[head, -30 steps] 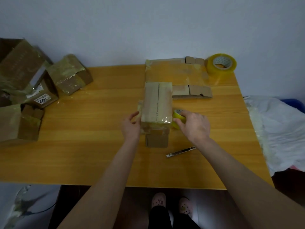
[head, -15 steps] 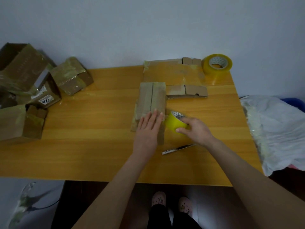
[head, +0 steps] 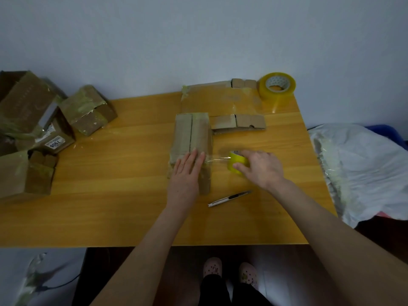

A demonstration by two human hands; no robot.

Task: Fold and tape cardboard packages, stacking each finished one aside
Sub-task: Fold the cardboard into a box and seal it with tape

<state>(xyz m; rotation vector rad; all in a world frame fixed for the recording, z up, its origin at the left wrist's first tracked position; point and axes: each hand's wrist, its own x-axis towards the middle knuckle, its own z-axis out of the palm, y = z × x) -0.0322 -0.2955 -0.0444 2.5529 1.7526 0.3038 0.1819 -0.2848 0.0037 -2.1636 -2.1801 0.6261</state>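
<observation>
A long folded cardboard package (head: 191, 133) lies flat in the middle of the wooden table (head: 110, 206). My left hand (head: 187, 171) presses flat on its near end, fingers straight. My right hand (head: 258, 167) grips a small yellow tape roll (head: 237, 163) just right of the package. A clear strip of tape (head: 217, 159) stretches from the roll to the package at my left fingertips.
A utility knife (head: 229, 198) lies near my right wrist. Flat cardboard (head: 220, 102) and a big tape roll (head: 277, 88) sit at the back right. Several taped boxes (head: 88, 110) are piled at the left. A white plastic sheet (head: 362, 171) lies beyond the right edge.
The package went from raised on edge to lying flat. My left hand moved from its side onto its top. My right hand pulled the roll rightward, drawing out tape.
</observation>
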